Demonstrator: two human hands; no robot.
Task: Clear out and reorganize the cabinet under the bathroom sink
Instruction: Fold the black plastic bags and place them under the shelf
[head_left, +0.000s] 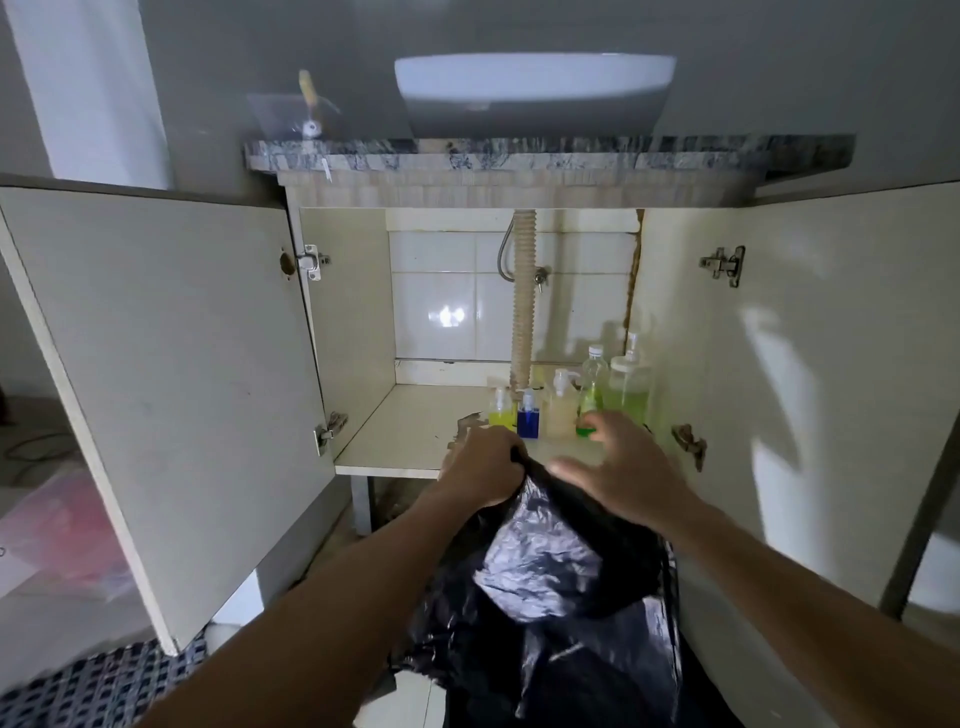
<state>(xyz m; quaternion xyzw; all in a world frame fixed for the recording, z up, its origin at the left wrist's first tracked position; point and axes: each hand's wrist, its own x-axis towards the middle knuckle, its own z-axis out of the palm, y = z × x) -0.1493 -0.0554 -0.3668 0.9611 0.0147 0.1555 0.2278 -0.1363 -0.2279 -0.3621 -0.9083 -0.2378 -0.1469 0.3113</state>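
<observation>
The under-sink cabinet (415, 415) stands open, both doors swung wide. Several bottles stand at the right of its floor: a small yellow pump bottle (500, 410), a small blue one (528, 415), a beige pump bottle (561, 408), a clear bottle with green liquid (592, 384) and a big green-filled pump jar (629, 389). A black plastic bag (561, 587) hangs in front of the cabinet's front edge. My left hand (483, 467) grips its bunched top. My right hand (623, 467) hovers just over the bag with fingers spread, in front of the green bottle.
A corrugated drain hose (523, 301) runs down the cabinet's middle before the tiled back wall. The left door (171, 374) and right door (810, 338) flank me. A white basin (535, 93) sits on the marble counter. A blue patterned mat (93, 686) lies lower left.
</observation>
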